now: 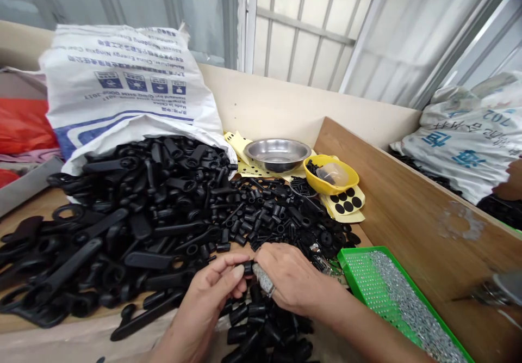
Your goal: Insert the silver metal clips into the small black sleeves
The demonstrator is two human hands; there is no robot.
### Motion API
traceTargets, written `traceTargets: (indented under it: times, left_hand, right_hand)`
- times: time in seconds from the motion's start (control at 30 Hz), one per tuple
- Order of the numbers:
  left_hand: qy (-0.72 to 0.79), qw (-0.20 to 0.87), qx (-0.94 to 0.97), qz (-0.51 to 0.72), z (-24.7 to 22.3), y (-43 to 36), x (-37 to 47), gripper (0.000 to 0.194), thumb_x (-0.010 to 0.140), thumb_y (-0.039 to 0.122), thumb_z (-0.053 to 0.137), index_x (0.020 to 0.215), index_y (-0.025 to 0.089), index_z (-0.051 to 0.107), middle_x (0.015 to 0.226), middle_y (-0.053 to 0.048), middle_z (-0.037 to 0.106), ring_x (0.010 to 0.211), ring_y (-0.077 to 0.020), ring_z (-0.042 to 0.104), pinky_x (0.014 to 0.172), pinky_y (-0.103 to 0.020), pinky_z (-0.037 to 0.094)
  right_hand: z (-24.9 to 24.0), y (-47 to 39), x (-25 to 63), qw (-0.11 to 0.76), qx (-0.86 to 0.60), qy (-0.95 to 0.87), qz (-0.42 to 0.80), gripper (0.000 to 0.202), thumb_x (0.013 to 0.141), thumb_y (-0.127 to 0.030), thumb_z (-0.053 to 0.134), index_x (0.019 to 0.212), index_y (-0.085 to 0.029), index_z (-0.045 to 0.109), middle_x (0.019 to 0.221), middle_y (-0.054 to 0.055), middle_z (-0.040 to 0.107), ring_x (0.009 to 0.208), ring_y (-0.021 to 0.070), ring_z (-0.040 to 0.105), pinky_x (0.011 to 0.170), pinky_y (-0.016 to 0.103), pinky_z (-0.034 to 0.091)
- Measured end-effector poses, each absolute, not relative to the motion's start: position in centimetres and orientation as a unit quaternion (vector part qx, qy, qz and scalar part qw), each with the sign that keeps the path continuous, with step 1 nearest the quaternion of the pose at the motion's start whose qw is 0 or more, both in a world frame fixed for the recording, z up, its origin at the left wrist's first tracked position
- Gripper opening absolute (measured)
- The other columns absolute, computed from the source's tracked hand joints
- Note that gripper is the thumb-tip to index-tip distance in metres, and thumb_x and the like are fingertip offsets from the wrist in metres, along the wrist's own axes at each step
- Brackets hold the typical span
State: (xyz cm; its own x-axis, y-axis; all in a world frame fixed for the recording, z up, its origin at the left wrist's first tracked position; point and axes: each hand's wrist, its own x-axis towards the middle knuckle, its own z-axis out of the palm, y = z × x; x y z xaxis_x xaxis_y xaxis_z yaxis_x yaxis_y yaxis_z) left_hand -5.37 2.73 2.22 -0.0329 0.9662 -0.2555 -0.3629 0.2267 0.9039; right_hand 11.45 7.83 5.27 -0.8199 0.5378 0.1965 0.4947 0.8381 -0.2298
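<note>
My left hand (214, 289) pinches a short black plastic sleeve (248, 268) between thumb and fingers. Against the far end of that sleeve, my right hand (289, 276) is closed with its fingers curled; what lies in its fingertips is hidden. A grey wrapping (264, 280) covers what looks like my right thumb. Below both hands lies a pile of larger black sleeves (255, 325). Just beyond them, smaller black sleeves (261, 216) are heaped on the wooden table. Black plastic handles (142, 232) spread across the left side, close to my left hand.
A white woven sack (130, 80) spills handles at the back left. Behind the heap stand a steel bowl (277, 153) and a yellow bowl (331, 175), beside a sheet of black round stickers (346, 202). Right of my forearm, a green tray (367, 281) holds small metal parts.
</note>
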Motion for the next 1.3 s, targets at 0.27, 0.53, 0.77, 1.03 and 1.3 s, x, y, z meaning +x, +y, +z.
traceTargets:
  times: [0.27, 0.53, 0.77, 1.03, 1.3]
  left_hand:
    - [0.523, 0.529, 0.395, 0.539, 1.5, 3.3, -5.9, 0.024, 0.068, 0.034, 0.068, 0.084, 0.016, 0.066, 0.064, 0.001, 0.063, 0.059, -0.0132, 0.055, 0.057, -0.022, 0.044]
    - [0.596, 0.333, 0.621, 0.385, 0.8, 6.4, -7.2, 0.017, 0.07, 0.027, 0.056, 0.082, 0.021, 0.066, 0.071, 0.0, 0.066, 0.065, -0.0186, 0.059, 0.063, -0.028, 0.044]
    - [0.6, 0.295, 0.658, 0.348, -0.1, 6.9, -6.6, 0.016, 0.074, 0.023, 0.051, 0.082, 0.021, 0.066, 0.073, -0.001, 0.066, 0.07, -0.0212, 0.059, 0.068, -0.031, 0.043]
    - [0.541, 0.318, 0.71, 0.321, 0.4, 5.4, -6.5, 0.01, 0.073, 0.021, 0.058, 0.073, 0.025, 0.067, 0.073, -0.001, 0.064, 0.077, -0.0215, 0.059, 0.071, -0.029, 0.044]
    - [0.486, 0.339, 0.733, 0.335, 0.5, 5.2, -6.6, 0.016, 0.078, 0.02, 0.054, 0.079, 0.025, 0.07, 0.077, -0.003, 0.068, 0.076, -0.0209, 0.062, 0.071, -0.027, 0.045]
  right_hand:
    - [4.7, 7.7, 10.3, 0.181, -0.282, -0.922, 0.195, 0.03, 0.082, -0.013, 0.037, 0.11, -0.017, 0.045, 0.089, 0.004, 0.058, 0.077, 0.0161, 0.054, 0.068, 0.024, 0.038]
    - [4.8, 10.6, 9.7, 0.037, -0.369, -0.916, 0.151, 0.018, 0.08, -0.012, 0.041, 0.089, -0.016, 0.056, 0.087, 0.006, 0.061, 0.079, 0.0177, 0.055, 0.067, 0.026, 0.036]
    - [5.2, 11.3, 10.7, 0.06, -0.396, -0.909, 0.117, 0.021, 0.081, -0.009, 0.042, 0.096, -0.015, 0.055, 0.095, 0.007, 0.058, 0.093, 0.019, 0.049, 0.078, 0.028, 0.035]
    - [4.5, 11.8, 10.8, 0.062, -0.367, -0.922, 0.111, 0.019, 0.08, -0.006, 0.044, 0.092, -0.016, 0.055, 0.091, 0.005, 0.056, 0.089, 0.0174, 0.045, 0.077, 0.027, 0.035]
    - [5.3, 11.7, 11.5, 0.001, -0.308, -0.949, 0.065, 0.014, 0.072, -0.007, 0.049, 0.08, -0.015, 0.057, 0.085, 0.006, 0.053, 0.082, 0.0184, 0.042, 0.072, 0.029, 0.038]
